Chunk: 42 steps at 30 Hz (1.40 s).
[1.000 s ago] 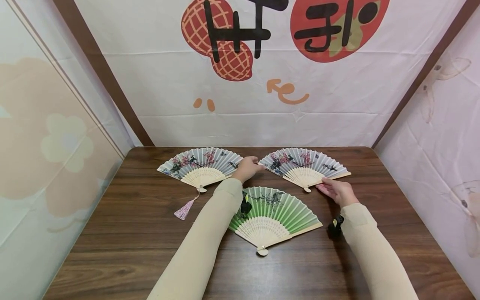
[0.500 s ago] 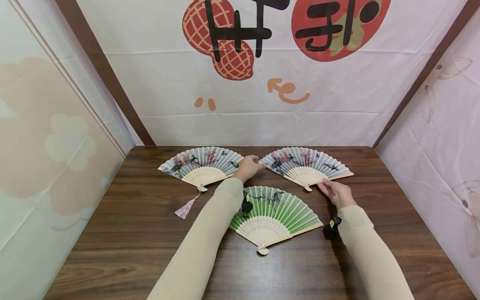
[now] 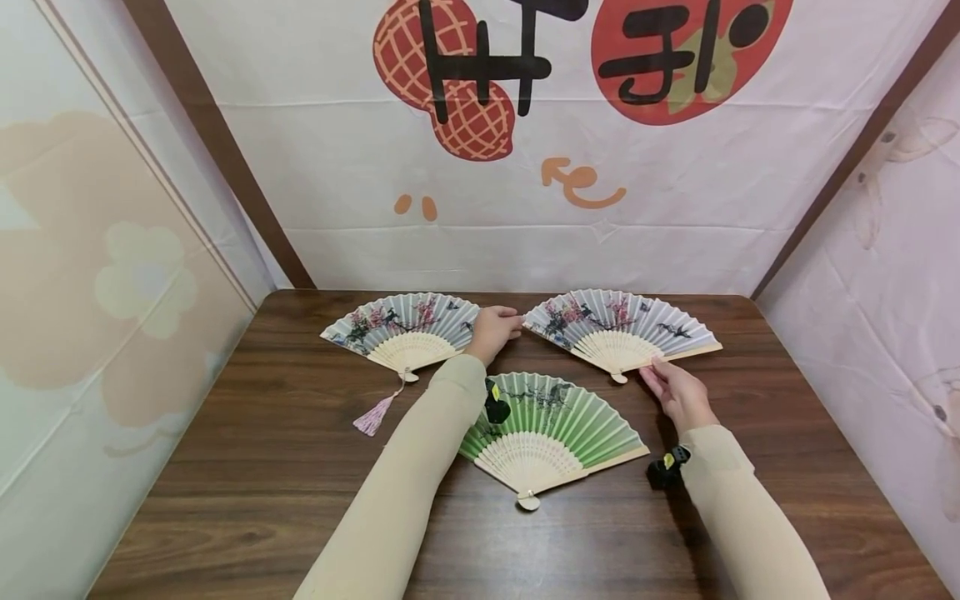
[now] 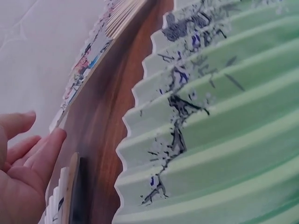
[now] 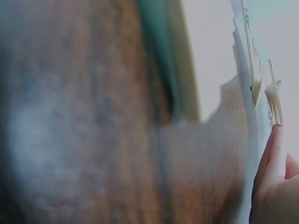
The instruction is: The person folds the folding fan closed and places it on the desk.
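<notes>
Three spread folding fans lie on the wooden table. In the head view, a pale fan with pink blossoms (image 3: 615,333) is at the back right. My right hand (image 3: 681,392) pinches its lower right edge, thumb on top and fingers below. My left hand (image 3: 493,332) is by that fan's left corner; the left wrist view shows its fingers (image 4: 43,156) straight, one tip at or very near the edge. Under my left wrist lies a matching fan (image 3: 401,333) at the back left, its right end partly covered. A green fan (image 3: 555,433) is in front, partly behind my left sleeve.
From the back left fan's pivot hangs a pink tassel (image 3: 375,414). White printed cloth (image 3: 517,250) rises behind the table (image 3: 247,492), with more cloth at both sides. Small black cameras sit at both wrists.
My right hand has shifted slightly right, and the back right fan's right end has gone with it. My left fingers have drawn back a little from that fan's left corner.
</notes>
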Tool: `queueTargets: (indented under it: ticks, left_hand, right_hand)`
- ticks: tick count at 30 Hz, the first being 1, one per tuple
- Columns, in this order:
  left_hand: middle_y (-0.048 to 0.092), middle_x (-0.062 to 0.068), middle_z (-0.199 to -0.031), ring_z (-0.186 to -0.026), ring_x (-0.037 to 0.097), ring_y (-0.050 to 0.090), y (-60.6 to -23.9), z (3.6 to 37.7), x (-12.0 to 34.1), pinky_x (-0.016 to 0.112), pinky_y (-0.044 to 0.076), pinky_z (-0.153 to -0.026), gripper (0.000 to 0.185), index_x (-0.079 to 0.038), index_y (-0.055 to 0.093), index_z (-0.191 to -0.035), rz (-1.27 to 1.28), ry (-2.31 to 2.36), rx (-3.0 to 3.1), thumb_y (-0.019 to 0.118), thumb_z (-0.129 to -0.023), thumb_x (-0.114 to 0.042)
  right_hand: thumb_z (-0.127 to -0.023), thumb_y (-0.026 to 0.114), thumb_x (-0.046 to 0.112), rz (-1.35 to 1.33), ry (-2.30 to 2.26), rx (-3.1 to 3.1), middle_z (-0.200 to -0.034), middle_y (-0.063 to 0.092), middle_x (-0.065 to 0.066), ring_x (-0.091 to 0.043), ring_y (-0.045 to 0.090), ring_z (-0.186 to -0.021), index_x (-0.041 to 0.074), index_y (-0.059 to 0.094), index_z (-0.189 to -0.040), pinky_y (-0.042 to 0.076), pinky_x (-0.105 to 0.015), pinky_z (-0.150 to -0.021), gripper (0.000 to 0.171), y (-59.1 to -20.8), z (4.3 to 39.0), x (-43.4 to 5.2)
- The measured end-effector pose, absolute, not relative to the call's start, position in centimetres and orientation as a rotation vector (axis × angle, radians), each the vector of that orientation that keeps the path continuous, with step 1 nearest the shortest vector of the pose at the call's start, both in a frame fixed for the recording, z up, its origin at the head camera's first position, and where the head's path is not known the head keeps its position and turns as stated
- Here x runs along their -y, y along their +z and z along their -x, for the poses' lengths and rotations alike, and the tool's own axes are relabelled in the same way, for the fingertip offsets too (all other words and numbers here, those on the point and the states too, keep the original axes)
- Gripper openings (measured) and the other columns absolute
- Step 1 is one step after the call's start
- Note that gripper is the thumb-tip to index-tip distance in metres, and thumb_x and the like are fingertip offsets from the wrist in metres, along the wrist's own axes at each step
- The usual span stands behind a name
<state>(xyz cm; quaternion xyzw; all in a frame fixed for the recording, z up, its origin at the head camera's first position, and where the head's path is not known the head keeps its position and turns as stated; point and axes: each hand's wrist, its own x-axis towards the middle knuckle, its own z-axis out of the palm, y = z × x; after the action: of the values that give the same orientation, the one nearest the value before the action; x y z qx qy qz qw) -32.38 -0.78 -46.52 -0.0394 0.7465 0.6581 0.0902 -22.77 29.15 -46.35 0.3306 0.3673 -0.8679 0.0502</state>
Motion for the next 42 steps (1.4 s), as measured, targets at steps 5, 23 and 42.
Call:
queueTargets:
  ticks: [5, 23, 42]
  left_hand:
    - [0.07, 0.02, -0.119, -0.104, 0.032, 0.071, -45.9, 32.0, 0.9, 0.042, 0.062, -0.09, 0.032, 0.001, 0.066, -0.126, 0.183, 2.043, -2.202, 0.065, -0.096, -0.01]
    - [0.07, 0.021, -0.119, -0.11, 0.036, 0.069, -44.7, 31.1, 1.6, 0.047, 0.057, -0.099, 0.027, -0.002, 0.07, -0.121, 0.3, 2.306, -1.911, 0.066, -0.096, -0.006]
    - [0.068, 0.008, -0.084, -0.066, 0.012, 0.069, -43.6, 30.7, 1.1, 0.027, 0.065, -0.075, 0.022, 0.012, 0.065, -0.114, 0.411, 2.706, -1.564, 0.062, -0.095, 0.002]
  right_hand:
    - [-0.099, 0.048, -0.002, -0.93, -2.689, -1.102, -0.067, 0.065, -0.005, -0.015, 0.07, -0.063, 0.003, 0.066, -0.069, 0.064, -0.022, -0.069, 0.035, -46.1, 22.2, -29.0]
    - [-0.101, 0.047, 0.004, -0.769, -2.703, -1.155, -0.071, 0.069, -0.003, -0.012, 0.071, -0.068, 0.007, 0.068, -0.074, 0.063, -0.021, -0.072, 0.034, -45.1, 21.0, -27.7]
    - [-0.101, 0.049, 0.0, -0.603, -2.734, -1.382, -0.072, 0.072, -0.002, -0.009, 0.071, -0.071, 0.011, 0.071, -0.076, 0.063, -0.022, -0.074, 0.035, -45.2, 20.6, -25.2]
